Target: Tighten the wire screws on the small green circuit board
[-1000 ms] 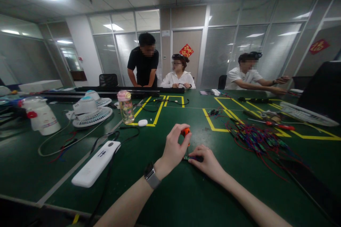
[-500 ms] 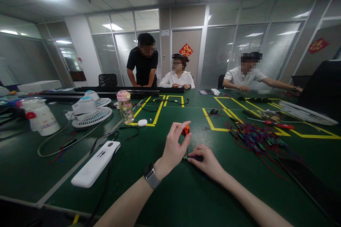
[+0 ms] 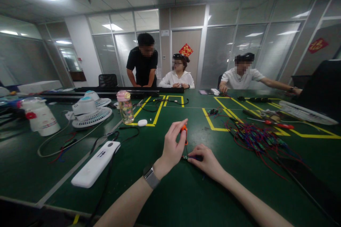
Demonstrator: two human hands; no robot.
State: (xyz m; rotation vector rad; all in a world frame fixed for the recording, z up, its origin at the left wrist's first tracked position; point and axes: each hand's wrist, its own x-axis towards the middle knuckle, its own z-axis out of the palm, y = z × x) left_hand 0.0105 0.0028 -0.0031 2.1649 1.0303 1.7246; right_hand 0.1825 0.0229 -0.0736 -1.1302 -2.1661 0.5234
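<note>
My left hand (image 3: 173, 143), with a watch (image 3: 151, 177) on its wrist, is closed around the orange handle of a screwdriver (image 3: 184, 135). The shaft points down, its tip at a small green circuit board (image 3: 184, 157) on the table. My right hand (image 3: 204, 161) pinches the board's right side between thumb and fingertips. A dark part shows under the right fingers, too hidden to name. Whether the tip sits in a screw or terminal cannot be made out.
Right of my hands lies a heap of wired boards (image 3: 255, 138), with a red screwdriver (image 3: 279, 124) behind it. To the left are a white power bank-like device (image 3: 96, 165), a bottle (image 3: 125, 108), fans (image 3: 92, 113) and a jug (image 3: 39, 117). Three people are across the green table (image 3: 170, 198).
My left hand and the screwdriver's handle have shifted slightly left, with the fingers straightened. My right hand stays put. The person at right has drawn one hand back toward the left.
</note>
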